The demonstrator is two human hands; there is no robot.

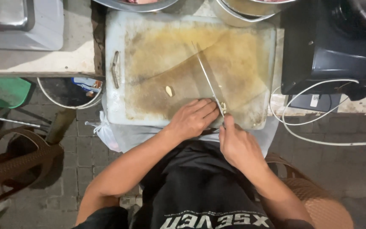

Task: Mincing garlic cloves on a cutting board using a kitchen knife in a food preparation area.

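While my left hand (192, 120) lies flat pinning small pale bits (garlic, probably) to the stained cutting board (119, 34), my right hand (239, 146) grips the knife (208, 78) to slice beside the fingertips.

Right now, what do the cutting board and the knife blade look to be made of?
Cutting board: probably white plastic, matte, with a worn centre stained yellow-brown. Knife in the right hand: the blade looks like metal, thin, pale and reflective.

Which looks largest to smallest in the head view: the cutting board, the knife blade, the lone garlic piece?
1. Cutting board, by far the largest.
2. Knife blade, held by the right hand.
3. Garlic piece, the smallest.
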